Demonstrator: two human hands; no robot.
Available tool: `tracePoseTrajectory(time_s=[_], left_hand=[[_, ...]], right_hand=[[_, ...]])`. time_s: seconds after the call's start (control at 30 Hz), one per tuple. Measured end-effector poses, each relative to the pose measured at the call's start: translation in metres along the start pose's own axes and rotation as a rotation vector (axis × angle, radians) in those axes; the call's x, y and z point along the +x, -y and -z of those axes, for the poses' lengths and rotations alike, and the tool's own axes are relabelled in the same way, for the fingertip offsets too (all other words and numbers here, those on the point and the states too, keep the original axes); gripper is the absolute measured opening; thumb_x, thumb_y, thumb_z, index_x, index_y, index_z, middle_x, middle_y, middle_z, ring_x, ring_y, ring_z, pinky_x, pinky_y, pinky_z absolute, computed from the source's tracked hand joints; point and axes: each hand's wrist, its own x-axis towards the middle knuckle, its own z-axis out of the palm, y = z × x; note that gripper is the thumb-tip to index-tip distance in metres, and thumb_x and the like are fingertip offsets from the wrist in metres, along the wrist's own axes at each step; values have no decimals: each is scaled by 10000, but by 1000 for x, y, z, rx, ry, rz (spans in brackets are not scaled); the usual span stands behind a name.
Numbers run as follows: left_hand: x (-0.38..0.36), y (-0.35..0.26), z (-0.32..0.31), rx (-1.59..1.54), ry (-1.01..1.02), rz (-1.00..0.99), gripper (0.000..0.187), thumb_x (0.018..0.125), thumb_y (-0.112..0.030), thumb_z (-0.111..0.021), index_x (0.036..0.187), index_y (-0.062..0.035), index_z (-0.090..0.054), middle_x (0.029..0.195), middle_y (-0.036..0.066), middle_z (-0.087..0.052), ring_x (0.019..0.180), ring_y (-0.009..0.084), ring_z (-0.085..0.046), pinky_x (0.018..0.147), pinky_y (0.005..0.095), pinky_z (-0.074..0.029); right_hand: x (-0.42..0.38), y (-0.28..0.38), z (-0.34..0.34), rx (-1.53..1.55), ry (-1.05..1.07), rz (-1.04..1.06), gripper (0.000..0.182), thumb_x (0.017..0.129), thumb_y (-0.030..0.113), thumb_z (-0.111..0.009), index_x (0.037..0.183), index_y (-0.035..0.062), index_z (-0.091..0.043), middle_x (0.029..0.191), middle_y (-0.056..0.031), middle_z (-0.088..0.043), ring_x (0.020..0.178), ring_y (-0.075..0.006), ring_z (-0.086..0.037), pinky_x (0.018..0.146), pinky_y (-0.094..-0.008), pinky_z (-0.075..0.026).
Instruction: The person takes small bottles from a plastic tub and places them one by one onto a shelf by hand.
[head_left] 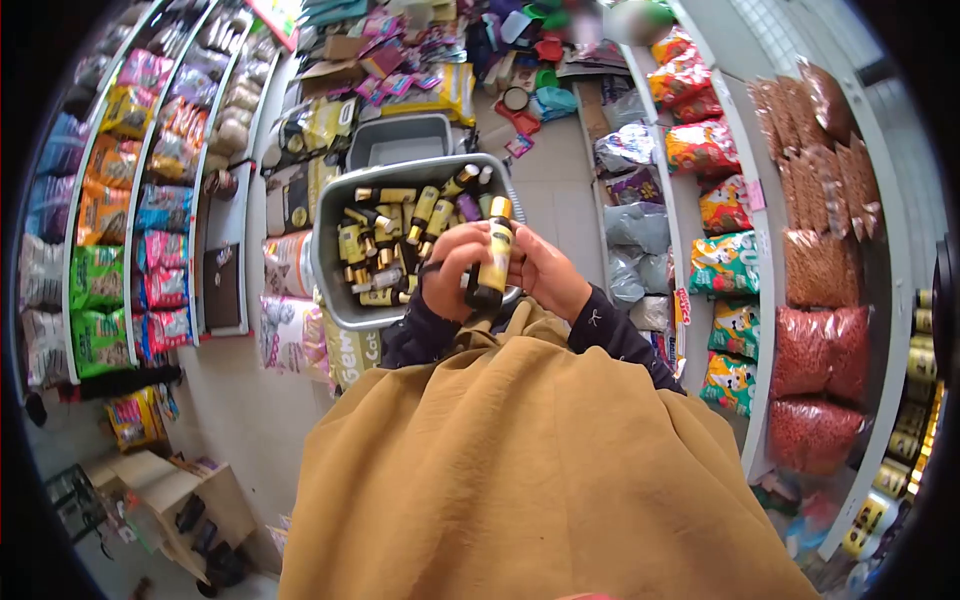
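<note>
A dark bottle with a yellow label and a gold cap [494, 252] is held nearly upright in front of my body, cap end away from me. My left hand [451, 270] has its fingers curled against the bottle's left side. On the other side, my right hand [553, 274] holds the bottle between thumb and fingers, with some fingertips hidden behind it. Just beyond my hands, a grey plastic tub [325, 250] contains several similar bottles [423, 213] lying in a jumble, most with yellow labels and gold or black caps.
Another grey tub [400, 138] stands behind the first. Pet food packs [290, 265] lie to the left. Shelves of bagged goods [165, 205] run along the left, and more bags [722, 265] line the right. Mixed packages and plastic items [400, 60] are piled at the far end.
</note>
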Motion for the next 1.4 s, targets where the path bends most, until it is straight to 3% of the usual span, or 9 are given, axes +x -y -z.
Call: tracePoseTrajectory(time_s=[0.13,0.27,0.37,0.4,0.5,0.67,0.9,1.17,1.4], left_hand=[[17,-19,-28,-142,-56,-239,372,684,-10,-720,1009,-42,-542,1031,118,-579,1049,294,-573,898,385,-461],[28,-42,-53,30,-233,-116,314,796,25,-659,1066,-33,-508,1057,130,-562,1031,250,-590,875,334,-494],[31,-54,-46,-473,111,367,331,896,-86,-600,1189,-9,-466,1082,122,-569,983,222,-606,853,318,-507],[31,-56,-44,-475,128,357,331,896,-86,-600,1189,-9,-466,1082,122,-569,983,222,-606,853,318,-507],[34,-61,-44,-941,359,716,344,926,-116,-559,1240,-7,-468,1056,100,-569,976,156,-578,820,287,-511],[48,-102,-74,-1179,530,660,330,951,-125,-522,1245,9,-453,1028,86,-578,957,145,-578,806,296,-519],[50,-120,-83,-982,636,556,406,948,-188,-537,1280,10,-409,1061,100,-587,920,167,-608,794,298,-534],[6,-90,-45,-940,382,720,335,929,-175,-579,1209,-8,-502,948,45,-578,851,101,-583,733,251,-522],[-107,16,6,-522,-54,979,272,957,-218,-524,1160,-41,-564,965,33,-596,861,101,-582,734,255,-504]], right_hand=[[-35,27,-16,-308,-43,286,559,945,288,-560,1407,75,-328,1218,-100,-554,1055,-167,-588,874,-322,-501],[-71,43,-20,-310,-94,434,588,925,276,-595,1405,78,-321,1193,-114,-572,1021,-174,-605,861,-340,-515],[-92,55,-15,-321,-194,547,611,910,277,-616,1404,81,-313,1163,-126,-588,989,-168,-615,840,-341,-527],[-99,59,-14,-329,-240,592,623,903,277,-627,1403,83,-310,1148,-132,-595,972,-165,-620,829,-341,-532],[-124,68,-13,-319,-313,681,625,897,280,-635,1401,109,-306,1127,-141,-605,950,-164,-626,810,-340,-541],[-164,70,-11,-343,-409,827,612,895,283,-638,1394,164,-303,1125,-147,-605,955,-173,-628,806,-339,-543],[-191,68,-10,-344,-441,889,617,897,276,-635,1395,176,-284,1126,-144,-602,963,-184,-626,806,-344,-542],[-143,45,-4,-488,-453,687,510,907,178,-617,1333,140,-339,1097,-120,-605,953,-174,-623,787,-306,-549],[-35,-24,9,-653,-247,361,313,889,97,-630,1157,37,-479,964,-67,-586,890,-142,-609,752,-286,-567]])
